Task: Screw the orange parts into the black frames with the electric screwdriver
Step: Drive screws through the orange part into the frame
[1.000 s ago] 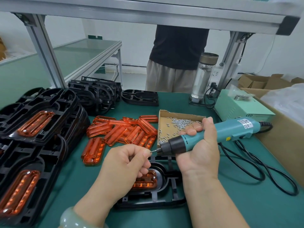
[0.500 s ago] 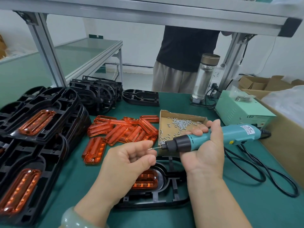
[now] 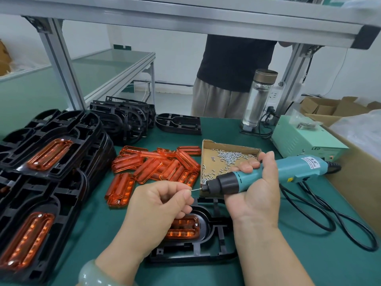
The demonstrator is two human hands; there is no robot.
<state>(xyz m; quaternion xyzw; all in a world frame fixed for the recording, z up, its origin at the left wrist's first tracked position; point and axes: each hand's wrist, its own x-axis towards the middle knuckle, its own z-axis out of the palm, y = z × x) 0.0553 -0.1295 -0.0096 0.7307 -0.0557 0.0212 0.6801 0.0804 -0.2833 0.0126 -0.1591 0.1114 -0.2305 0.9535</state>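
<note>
My right hand [image 3: 255, 193] grips the teal electric screwdriver [image 3: 268, 174], held almost level with its black nose pointing left. My left hand [image 3: 162, 203] pinches a small screw [image 3: 194, 190] against the bit tip. Both hands hover above a black frame [image 3: 208, 242] lying on the green mat, with an orange part [image 3: 183, 228] seated in it and half hidden by my left hand. Several loose orange parts [image 3: 156, 166] lie in a pile behind.
A cardboard tray of screws [image 3: 228, 157] sits behind the screwdriver. Stacked black frames with orange parts [image 3: 49, 153] fill the left side. Empty frames [image 3: 123, 118], a glass bottle [image 3: 259, 98], a pale green power box [image 3: 305, 139] and looping black cable [image 3: 329, 219] surround. A person stands across the table.
Both hands have lifted slightly and drifted right. The screw stays pinched at the bit tip throughout.
</note>
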